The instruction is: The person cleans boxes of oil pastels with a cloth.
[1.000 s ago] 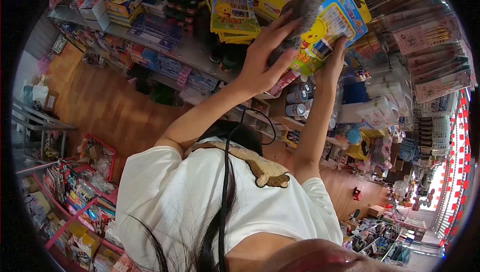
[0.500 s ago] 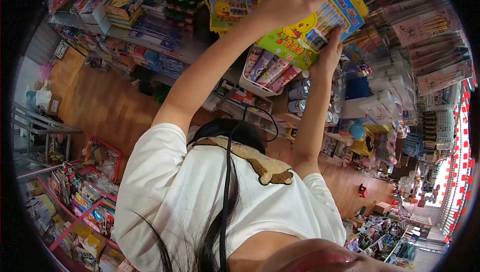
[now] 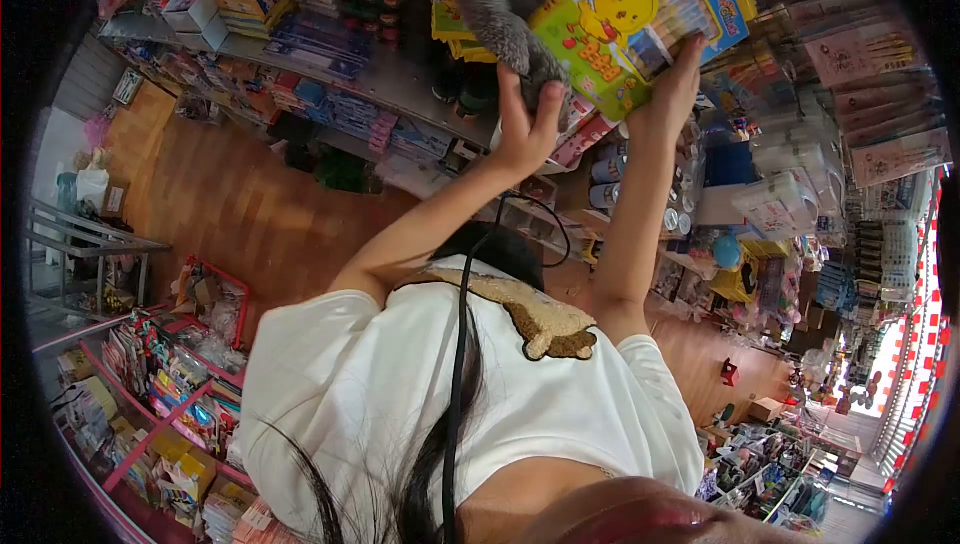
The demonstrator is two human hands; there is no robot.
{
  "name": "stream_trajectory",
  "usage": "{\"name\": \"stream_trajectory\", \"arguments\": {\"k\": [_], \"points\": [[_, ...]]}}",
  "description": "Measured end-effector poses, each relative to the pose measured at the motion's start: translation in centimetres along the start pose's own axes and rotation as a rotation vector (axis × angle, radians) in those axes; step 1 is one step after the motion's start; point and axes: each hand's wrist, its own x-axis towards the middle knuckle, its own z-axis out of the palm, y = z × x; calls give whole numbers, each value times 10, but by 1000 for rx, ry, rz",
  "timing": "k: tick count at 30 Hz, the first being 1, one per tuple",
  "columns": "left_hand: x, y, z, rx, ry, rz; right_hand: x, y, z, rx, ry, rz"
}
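My left hand (image 3: 530, 129) is closed around a grey fluffy cloth (image 3: 497, 19), thumb and fingers pinching its lower end. The cloth's upper part is blurred and folds over to the left of a colouring pen pack (image 3: 610, 69). My right hand (image 3: 668, 99) grips that pack by its lower right side, thumb over the front. The pack is yellow-green and blue, with a yellow chick and a clear window showing a row of pens or crayons. It is tilted, and the cloth's lower end lies near its left edge.
Similar yellow packs (image 3: 447, 9) stand behind the cloth, beside dark green-capped bottles (image 3: 385, 9). Pink rolls (image 3: 585, 139) lie below the held pack. Hanging plastic packets (image 3: 850, 54) crowd the right. A metal railing (image 3: 90, 244) and a wooden floor (image 3: 225, 194) are at left.
My left hand has dropped from the pack's top to its lower left, bringing the grey cloth along. The pack has shifted slightly up and right in my right hand.
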Motion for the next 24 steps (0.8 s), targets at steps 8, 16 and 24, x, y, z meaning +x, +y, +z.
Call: {"name": "stream_trajectory", "arguments": {"k": [8,16,24], "points": [[-11,8,29,78,-39,-63,-17,3,31,-89,103,-92],[2,11,30,-86,88,-77,-16,4,39,45,3,-21],[73,55,4,-451,201,-139,-9,1,38,237,-185,109]]}}
